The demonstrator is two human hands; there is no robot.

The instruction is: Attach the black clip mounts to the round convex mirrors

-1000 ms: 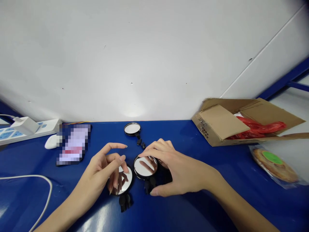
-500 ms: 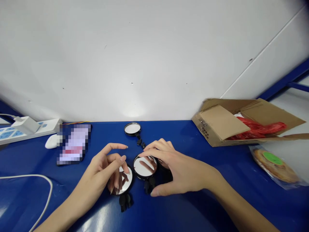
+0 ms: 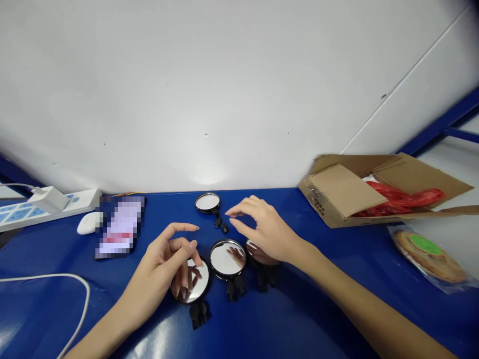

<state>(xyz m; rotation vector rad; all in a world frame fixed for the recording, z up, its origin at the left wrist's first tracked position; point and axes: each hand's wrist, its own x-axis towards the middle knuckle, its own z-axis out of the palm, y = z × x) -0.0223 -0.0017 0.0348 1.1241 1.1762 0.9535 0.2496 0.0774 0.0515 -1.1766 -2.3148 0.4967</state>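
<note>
Far round mirror [image 3: 207, 202] on the blue worktop [image 3: 254, 324], its black clip [image 3: 225, 228] just left of the right hand [image 3: 267, 227], fingers parted, left hand [image 3: 162, 262] loosely open over the nearest mirror [image 3: 201, 281], contact unclear

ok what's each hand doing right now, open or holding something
Left hand: open, loosely curled over the leftmost mirror; contact unclear.
Right hand: open, holding nothing, near the far mirror.

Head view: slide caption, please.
Four round mirrors on a blue table: left hand over the nearest mirror, right hand near the farthest mirror.
</note>
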